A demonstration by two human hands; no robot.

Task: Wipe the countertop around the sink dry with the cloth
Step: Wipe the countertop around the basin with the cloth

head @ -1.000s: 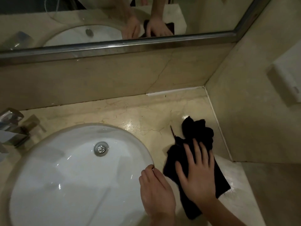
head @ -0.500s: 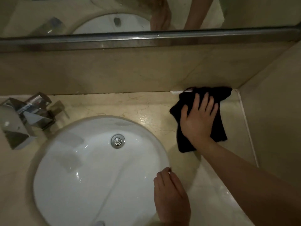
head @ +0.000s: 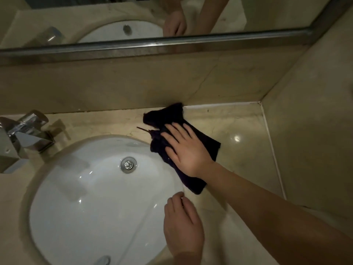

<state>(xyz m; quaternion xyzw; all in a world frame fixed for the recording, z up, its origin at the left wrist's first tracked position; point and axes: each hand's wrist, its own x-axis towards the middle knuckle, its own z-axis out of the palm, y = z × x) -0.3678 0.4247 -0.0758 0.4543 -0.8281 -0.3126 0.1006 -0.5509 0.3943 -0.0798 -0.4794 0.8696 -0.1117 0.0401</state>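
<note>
My left hand point(head: 182, 224) rests on the near right rim of the sink point(head: 91, 197), fingers loosely bent, holding nothing. Farther out, my right hand point(head: 186, 150) lies flat with straight fingers on the dark cloth point(head: 168, 117), spread on the countertop point(head: 238, 127) just beside the basin, its far corner touching the back wall point(head: 133, 83).

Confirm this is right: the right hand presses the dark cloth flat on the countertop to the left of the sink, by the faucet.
Wrong side. In the head view the right hand presses the dark cloth flat on the countertop to the right of the sink, away from the faucet.
</note>
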